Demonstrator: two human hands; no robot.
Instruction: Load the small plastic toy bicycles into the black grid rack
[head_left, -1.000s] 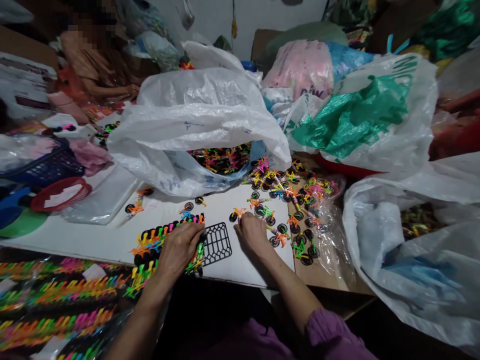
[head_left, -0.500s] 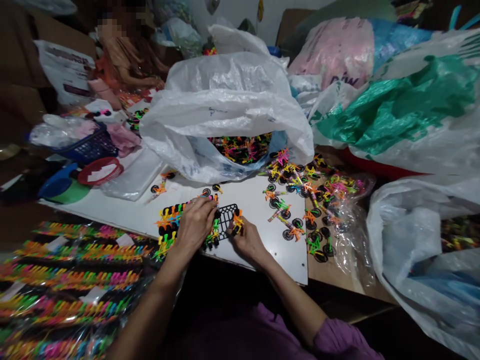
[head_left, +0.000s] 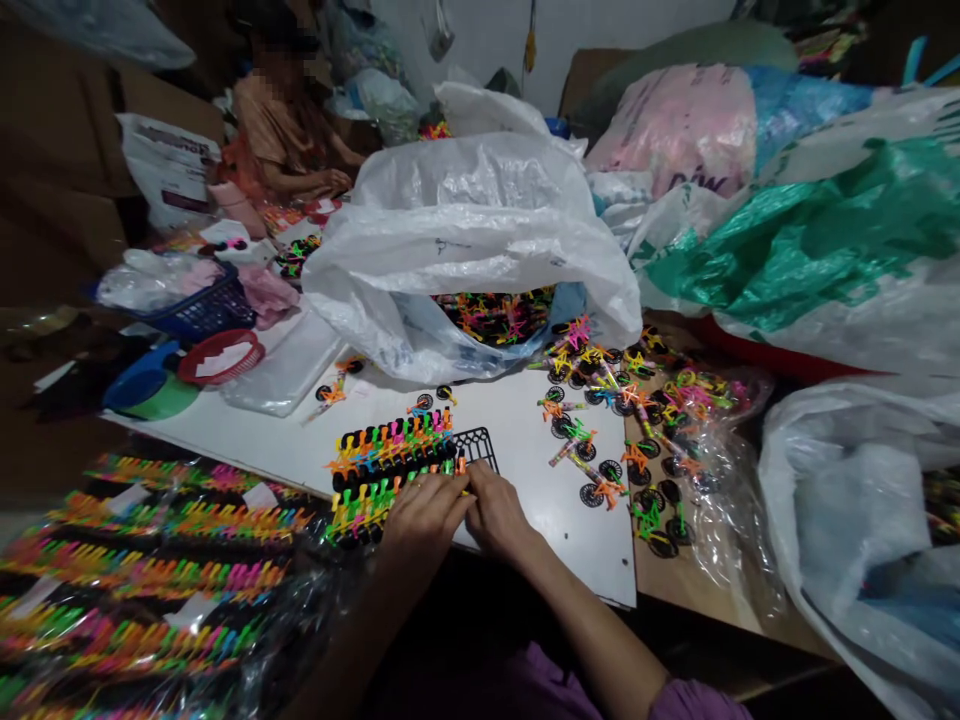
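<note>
My left hand [head_left: 424, 520] and my right hand [head_left: 499, 508] meet at the near edge of a black plastic grid tray [head_left: 474, 448]. Their fingers are closed together around a small orange-and-yellow toy bicycle, mostly hidden by them. Two rows of upright toy bicycles [head_left: 394, 437] in green, orange, yellow and pink fill the tray's left part; its right end shows bare grid. Loose toy bicycles [head_left: 581, 440] lie to the right of my hands, some with patterned tubes among them.
A large white sack [head_left: 480, 235] of toy bicycles stands open behind the tray. Packed rows of bicycles [head_left: 150, 570] in clear film lie at the lower left. Left on the table are a red basket [head_left: 221, 358] and clear bags [head_left: 289, 365]. Another person [head_left: 289, 150] sits at the back left.
My left hand has come off the rows of bicycles, toward me and to the right, joining my right hand. The toy bicycle moved from the tray's right end to its near edge.
</note>
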